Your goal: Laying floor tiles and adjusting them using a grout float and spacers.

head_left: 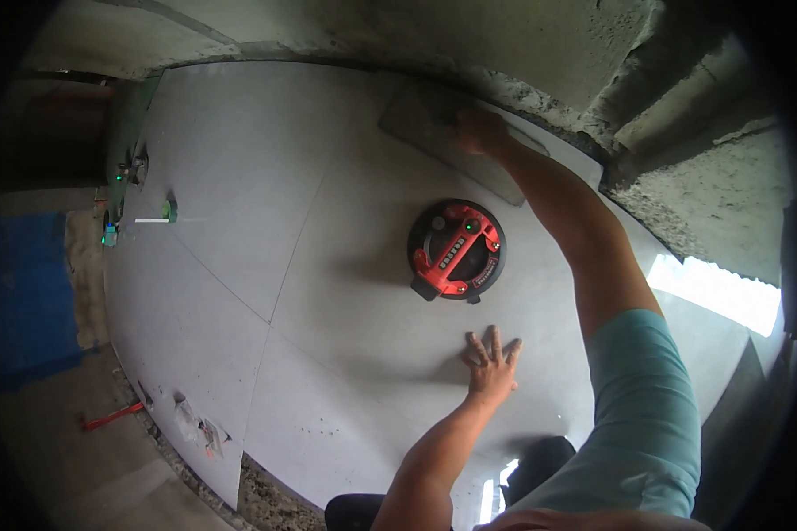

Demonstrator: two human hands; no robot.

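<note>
Left hand pressing flat, fingers spread and released, on large grey floor tile, just nearer than round black-and-red suction lifter. Lifter sitting on that tile, nobody gripping it. Beyond lifter, right hand clenching grey rectangular float at tile's far edge by rough concrete wall. Several tiles lying laid; bare rubble strip remaining near side. Small green items far left of lifter being too blurred to identify.
</note>
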